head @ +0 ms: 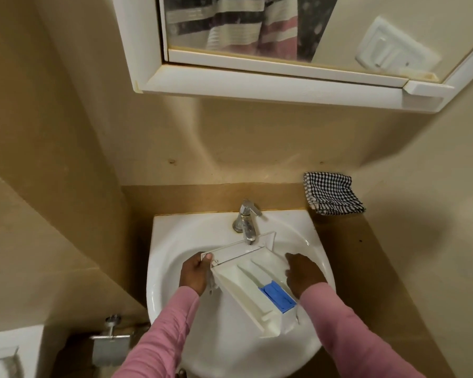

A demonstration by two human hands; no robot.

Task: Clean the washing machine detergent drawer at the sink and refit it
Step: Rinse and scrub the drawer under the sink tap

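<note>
The detergent drawer (253, 279) is lying tilted inside the sink (170, 241), its front panel up under the tap (247, 222) and its blue insert (277, 296) toward the near end. The left hand (194, 272) is gripping the front panel's corner, thumb on top. The right hand (303, 274) is resting against the drawer's far side, fingers bent over the edge; whether it is truly clasping is hard to tell. No water seems to be running, so opening the tap and tipping each compartment beneath it should rinse best. A checked cloth (332, 193) is waiting on the counter.
</note>
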